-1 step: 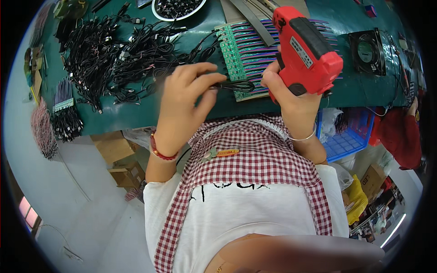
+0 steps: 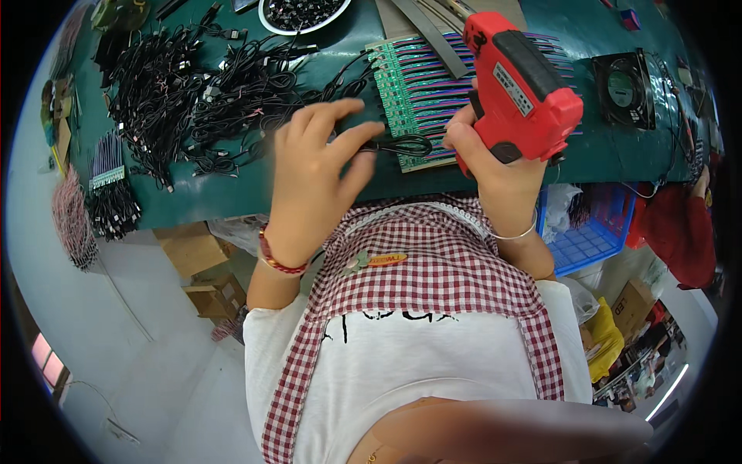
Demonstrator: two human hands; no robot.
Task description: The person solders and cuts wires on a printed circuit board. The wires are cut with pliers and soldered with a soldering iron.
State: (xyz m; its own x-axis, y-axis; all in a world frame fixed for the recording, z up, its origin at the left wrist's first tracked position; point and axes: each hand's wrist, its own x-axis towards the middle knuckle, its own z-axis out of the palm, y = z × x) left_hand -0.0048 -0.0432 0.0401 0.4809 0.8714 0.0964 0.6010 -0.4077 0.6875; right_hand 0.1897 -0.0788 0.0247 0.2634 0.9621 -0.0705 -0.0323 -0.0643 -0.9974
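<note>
My left hand (image 2: 313,166) is over the table's near edge, thumb and index finger apart on either side of a black coiled cable (image 2: 408,145). The cable's loop lies at the near left corner of a green circuit board panel (image 2: 396,100). Rows of coloured wires run to the right from the panel. My right hand (image 2: 495,158) is wrapped round the handle of a red and black pistol-shaped tool (image 2: 522,85). Its metal nozzle points away from me, and its body hides part of the wires.
Heaped black cables (image 2: 170,100) cover the table's left side. A white bowl (image 2: 265,17) of small dark parts stands at the back, near a flat metal bar (image 2: 429,37). A black fan (image 2: 623,89) sits at right. Below the edge are a blue crate (image 2: 591,243) and a person's red sleeve (image 2: 680,232).
My left hand has shifted slightly left and its thumb and index finger have spread. The cable loop, right hand and red tool have stayed in place.
</note>
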